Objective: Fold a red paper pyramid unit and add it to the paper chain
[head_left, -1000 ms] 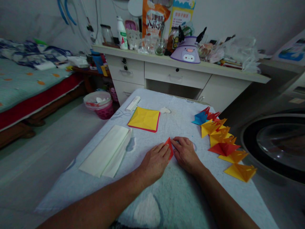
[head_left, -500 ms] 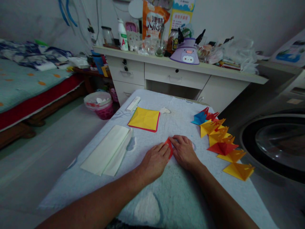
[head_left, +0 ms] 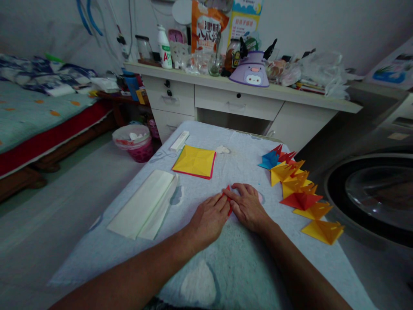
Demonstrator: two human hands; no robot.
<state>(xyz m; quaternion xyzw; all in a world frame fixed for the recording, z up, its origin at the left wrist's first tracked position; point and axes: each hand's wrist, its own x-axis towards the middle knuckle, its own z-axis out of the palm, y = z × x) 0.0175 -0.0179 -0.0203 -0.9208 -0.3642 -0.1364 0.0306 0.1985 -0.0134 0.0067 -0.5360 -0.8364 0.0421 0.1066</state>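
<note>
A small folded red paper (head_left: 228,190) lies on the light cloth-covered table (head_left: 232,267), almost fully covered by my two hands. My left hand (head_left: 208,218) presses on its left side with fingers together. My right hand (head_left: 247,206) lies over its right side, fingertips pushing flat on the fold. A stack of square paper sheets, yellow on top of red (head_left: 195,161), sits further away to the left. A row of finished folded paper shapes (head_left: 298,190), blue, red, yellow and orange, runs along the table's right side.
A folded white cloth (head_left: 146,204) lies on the table's left. A white stick-shaped box (head_left: 180,140) and a small white crumple (head_left: 222,150) lie at the far end. A cluttered white desk (head_left: 245,97) stands behind, a pink bin (head_left: 133,141) and a bed (head_left: 35,116) to the left, a washing machine drum (head_left: 371,193) to the right.
My right hand slid left over the red paper, and my hands closed in, so less of the red paper shows now. Everything else is unmoved.
</note>
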